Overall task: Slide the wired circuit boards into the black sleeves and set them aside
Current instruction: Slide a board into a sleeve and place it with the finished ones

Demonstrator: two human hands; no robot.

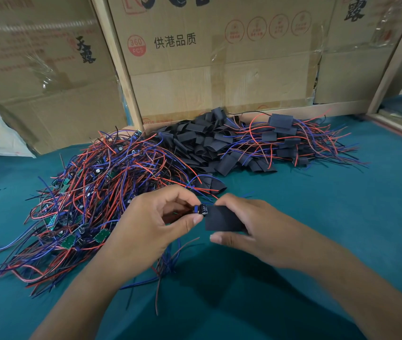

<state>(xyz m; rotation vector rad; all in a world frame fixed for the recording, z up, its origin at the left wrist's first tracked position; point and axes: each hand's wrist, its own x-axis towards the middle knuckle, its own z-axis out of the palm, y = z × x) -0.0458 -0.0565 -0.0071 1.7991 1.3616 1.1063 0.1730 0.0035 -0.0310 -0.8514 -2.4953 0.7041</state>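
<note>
Our left hand (151, 222) pinches a small wired circuit board (198, 209) between thumb and curled fingers, its dark cylindrical capacitor end pointing right. Our right hand (246, 229) grips a flat black rectangular sleeve (223, 218) between thumb below and fingers above, the sleeve's left edge just touching the board's capacitor. The board's red, blue and black wires (168, 263) trail down from under the left hand onto the teal cloth-covered counter (342, 217).

To the left we see a tangled heap of unsleeved green circuit boards with red and blue wires (89, 200). Behind the hands lies a pile of loose empty black sleeves (209, 143), and to its right a pile of boards already sleeved in black, wires fanning out (295, 141). Taped brown cardboard boxes (219, 69) with printed characters stand along the far edge of the counter.
</note>
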